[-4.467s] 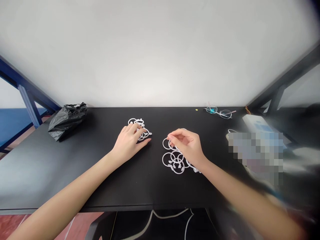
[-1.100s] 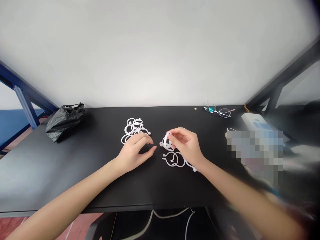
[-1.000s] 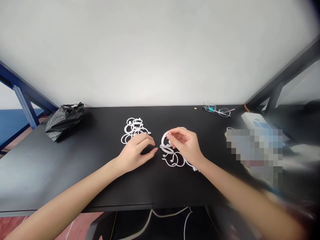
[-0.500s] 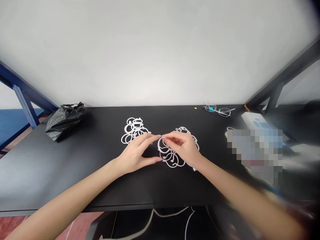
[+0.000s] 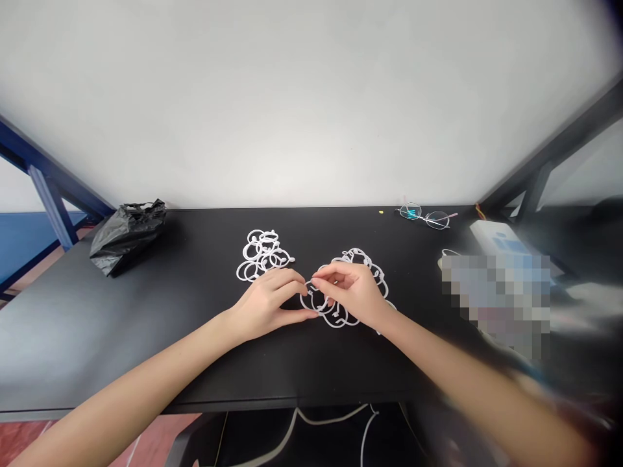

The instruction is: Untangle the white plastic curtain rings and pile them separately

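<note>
Between my hands is a white plastic ring (image 5: 302,304) that looks like a curtain ring with a gap. My right hand (image 5: 360,288) pinches its upper edge between thumb and forefinger. My left hand (image 5: 270,301) holds the same ring from the left, fingers at its upper side and thumb at its lower side. Beneath and beside my right hand lies a loose heap of similar white rings (image 5: 335,325), partly hidden by that hand. Another pile of white rings (image 5: 263,246) lies just beyond my left hand.
The black table (image 5: 204,370) meets a pale wall. A crumpled black plastic bag (image 5: 129,237) sits at the far left. Eyeglasses (image 5: 423,217) lie at the back right. A white and blue box (image 5: 496,237) and a blurred-out item (image 5: 496,298) stand at the right.
My right hand has lowered slightly, and a ring now sits flatter between both hands. My left fingers have closed in from a wider spread onto it.
</note>
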Available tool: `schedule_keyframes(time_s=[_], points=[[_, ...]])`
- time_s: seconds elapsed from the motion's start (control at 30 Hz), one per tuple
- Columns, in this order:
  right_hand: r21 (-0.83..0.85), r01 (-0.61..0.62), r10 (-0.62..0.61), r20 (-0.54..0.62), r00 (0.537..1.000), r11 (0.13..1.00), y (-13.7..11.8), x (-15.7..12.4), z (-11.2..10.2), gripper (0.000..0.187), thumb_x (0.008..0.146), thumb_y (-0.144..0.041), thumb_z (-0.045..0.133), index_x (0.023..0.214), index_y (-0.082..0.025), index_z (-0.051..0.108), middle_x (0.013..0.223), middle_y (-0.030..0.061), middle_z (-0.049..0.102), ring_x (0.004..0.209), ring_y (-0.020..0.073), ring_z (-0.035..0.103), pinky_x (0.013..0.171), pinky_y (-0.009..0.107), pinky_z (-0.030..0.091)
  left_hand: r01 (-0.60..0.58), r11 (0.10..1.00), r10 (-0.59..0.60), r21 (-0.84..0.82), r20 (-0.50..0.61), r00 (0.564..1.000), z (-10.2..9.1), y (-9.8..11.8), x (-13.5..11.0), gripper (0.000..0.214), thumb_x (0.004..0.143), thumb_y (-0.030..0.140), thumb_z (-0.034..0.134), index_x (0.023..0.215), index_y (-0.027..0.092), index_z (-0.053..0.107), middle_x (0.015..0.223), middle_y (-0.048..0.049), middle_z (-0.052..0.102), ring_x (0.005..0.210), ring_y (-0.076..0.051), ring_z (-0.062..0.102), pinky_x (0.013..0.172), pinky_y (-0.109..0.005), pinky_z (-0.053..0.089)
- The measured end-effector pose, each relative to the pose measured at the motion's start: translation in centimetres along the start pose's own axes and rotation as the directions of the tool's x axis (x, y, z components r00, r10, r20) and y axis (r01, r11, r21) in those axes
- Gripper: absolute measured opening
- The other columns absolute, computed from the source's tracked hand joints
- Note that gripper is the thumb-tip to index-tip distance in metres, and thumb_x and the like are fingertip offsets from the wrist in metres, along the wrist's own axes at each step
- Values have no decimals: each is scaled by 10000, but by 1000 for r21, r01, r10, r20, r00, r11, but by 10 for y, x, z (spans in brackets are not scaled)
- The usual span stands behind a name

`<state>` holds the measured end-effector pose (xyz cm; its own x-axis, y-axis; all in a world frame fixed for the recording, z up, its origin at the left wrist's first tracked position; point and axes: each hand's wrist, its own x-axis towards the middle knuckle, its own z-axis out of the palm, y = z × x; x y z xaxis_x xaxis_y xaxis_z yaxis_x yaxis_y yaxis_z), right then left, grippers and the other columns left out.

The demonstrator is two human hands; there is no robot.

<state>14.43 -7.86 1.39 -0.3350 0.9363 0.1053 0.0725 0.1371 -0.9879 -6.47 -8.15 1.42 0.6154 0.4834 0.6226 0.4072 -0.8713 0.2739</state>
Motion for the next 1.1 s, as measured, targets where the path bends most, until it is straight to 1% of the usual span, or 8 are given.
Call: schedule_keyframes(time_s=[0.1, 0.2, 0.3, 0.47, 0.63, 0.73, 0.9, 1.1], points=[[34, 7, -7, 4, 1000, 999, -4, 0, -1, 207, 786, -373, 737, 868, -183, 730, 728, 19, 683, 537, 119, 626, 495, 242, 566, 66, 997, -66, -31, -22, 998, -1, -1, 0, 220, 874, 368, 665, 881, 165, 578, 864, -65, 655, 770, -157, 631, 704, -283, 531], [55, 21, -20, -21, 1000, 998, -7, -1, -1, 256, 773, -354, 753, 961, -182, 735, 753, 33, 691, 625, 151, 672, 508, 245, 582, 127, 990, -129, -55, -55, 990, -3, -2, 0, 178, 900, 330, 634, 884, 164, 572, 872, -67, 647, 791, -156, 628, 716, -275, 528], [68, 74, -70, -55, 996, 995, -9, -1, -2, 239, 785, -330, 744, 971, -180, 745, 806, 50, 706, 687, 166, 694, 535, 247, 595, 166, 984, -170, -67, -54, 984, -4, -3, -1, 144, 920, 298, 604, 879, 167, 558, 888, -65, 641, 810, -155, 622, 721, -270, 520], [85, 158, -154, -46, 987, 984, -10, -2, -2, 120, 806, -281, 728, 888, -197, 753, 797, 33, 696, 678, 148, 688, 565, 245, 596, 268, 945, -270, -189, 13, 963, -5, 0, -3, 87, 927, 254, 559, 965, 180, 534, 973, -69, 645, 905, -171, 628, 806, -295, 520], [89, 199, -198, -25, 980, 976, -9, -3, 1, 82, 817, -264, 715, 866, -207, 748, 795, 28, 688, 676, 143, 674, 581, 258, 595, 413, 862, -394, -295, 122, 911, -5, 4, -1, 338, 897, 315, 614, 1189, 187, 501, 958, -38, 647, 853, -157, 614, 819, -298, 515], [83, 225, -225, -21, 974, 971, -7, -3, 1, 82, 822, -247, 710, 882, -214, 756, 808, 30, 695, 686, 140, 668, 587, 259, 594, 446, 837, -413, -317, 170, 895, -6, 5, 3, 283, 909, 340, 603, 1144, 190, 550, 913, -20, 633, 790, -139, 586, 776, -278, 504], [73, 278, -279, 0, 960, 958, -4, -2, -3, 131, 850, -225, 680, 947, -239, 766, 850, 35, 717, 764, 156, 694, 618, 262, 604, 509, 780, -459, -364, 219, 861, -8, 4, 6, 279, 923, 364, 581, 1142, 193, 557, 944, -27, 635, 840, -150, 587, 807, -287, 494], [92, 253, -253, -9, 967, 963, -6, -3, -2, 111, 851, -228, 683, 919, -233, 771, 839, 26, 711, 732, 149, 710, 674, 280, 623, 537, 769, -475, -346, 254, 843, -12, 6, 6, 260, 931, 378, 564, 1122, 202, 563, 963, -23, 638, 871, -153, 589, 813, -282, 485]])
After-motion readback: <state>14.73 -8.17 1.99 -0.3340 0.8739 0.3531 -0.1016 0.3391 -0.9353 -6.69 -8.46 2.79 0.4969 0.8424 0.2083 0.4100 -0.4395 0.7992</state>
